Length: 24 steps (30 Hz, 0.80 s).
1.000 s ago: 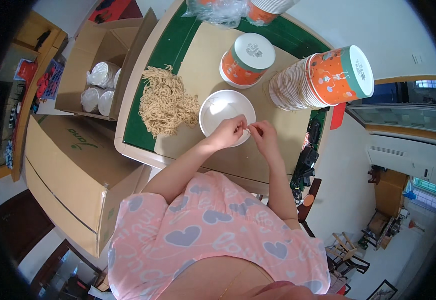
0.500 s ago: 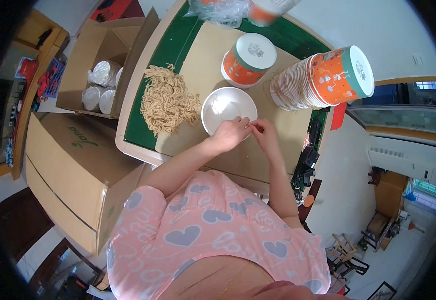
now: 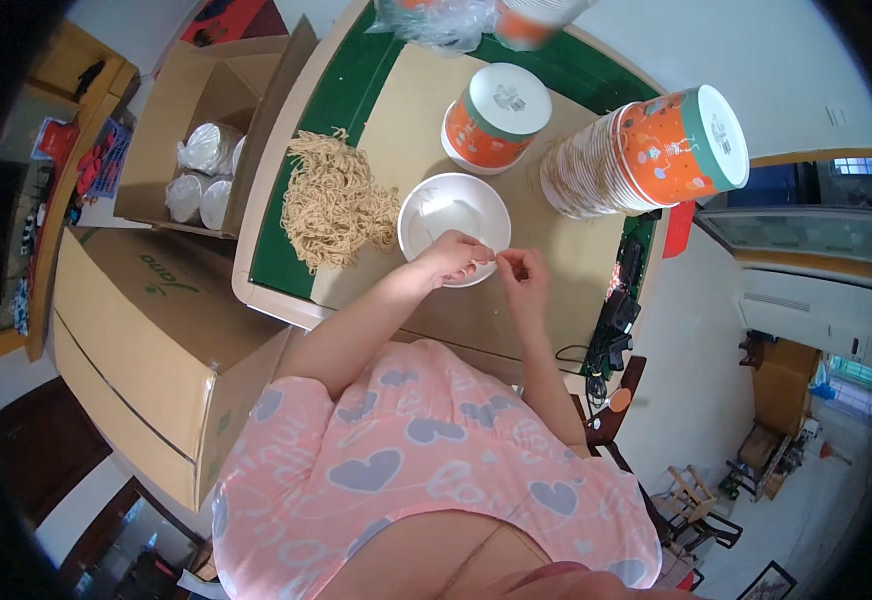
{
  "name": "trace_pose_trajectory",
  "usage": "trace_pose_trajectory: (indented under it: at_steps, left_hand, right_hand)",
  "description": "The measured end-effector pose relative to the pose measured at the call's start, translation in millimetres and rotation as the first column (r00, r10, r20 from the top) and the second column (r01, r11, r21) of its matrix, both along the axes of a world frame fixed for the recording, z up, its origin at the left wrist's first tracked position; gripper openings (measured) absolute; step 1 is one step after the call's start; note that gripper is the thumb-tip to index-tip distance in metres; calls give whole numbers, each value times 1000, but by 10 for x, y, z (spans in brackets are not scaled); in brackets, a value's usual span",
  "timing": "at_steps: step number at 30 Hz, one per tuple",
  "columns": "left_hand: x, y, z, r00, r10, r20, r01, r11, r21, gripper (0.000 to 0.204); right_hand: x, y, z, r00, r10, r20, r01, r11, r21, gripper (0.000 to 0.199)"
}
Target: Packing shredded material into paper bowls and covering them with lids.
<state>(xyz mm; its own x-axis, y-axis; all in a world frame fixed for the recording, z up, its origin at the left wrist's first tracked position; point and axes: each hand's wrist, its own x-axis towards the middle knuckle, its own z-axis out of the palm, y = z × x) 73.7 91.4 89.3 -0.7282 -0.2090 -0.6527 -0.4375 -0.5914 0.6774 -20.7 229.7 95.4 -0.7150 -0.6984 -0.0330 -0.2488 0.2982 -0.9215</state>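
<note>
My left hand point(image 3: 451, 258) is closed over the near rim of a white paper bowl point(image 3: 426, 215). My right hand point(image 3: 523, 278) is pinched just to its right, the fingertips of both almost meeting. A small pale bit shows between them, too small to name. The bowl stands with its opening up; its inside looks white with a faint shape at the bottom. To its left lies a heap of tan string-like loops point(image 3: 336, 200). Behind it, an orange, green and white paper bowl point(image 3: 496, 115) sits upside down over a white-rimmed one.
A long stack of nested paper bowls point(image 3: 646, 155) leans at the right. Black cables and adapters point(image 3: 611, 325) line the table's right edge. Plastic-wrapped bowls point(image 3: 446, 22) lie at the far edge. Left of the table stand an open carton point(image 3: 146, 190) and a large closed carton point(image 3: 136, 340).
The bowl has shifted slightly left. My right hand has moved a little down, and the left hand has turned so its curled fingers show more.
</note>
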Motion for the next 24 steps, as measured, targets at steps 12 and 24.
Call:
trace_pose_trajectory:
  at_steps: [12, 24]
  left_hand:
    - [20, -34, 27, 995, 103, 12, -104, 980, 171, 19]
    - [16, 18, -38, 1000, 19, -12, -19, 1000, -4, 16]
  right_hand:
    - [66, 103, -100, 930, 19, -368, -36, 999, -39, 16]
    - [98, 67, 51, 992, -14, -122, 15, 1000, 9, 23]
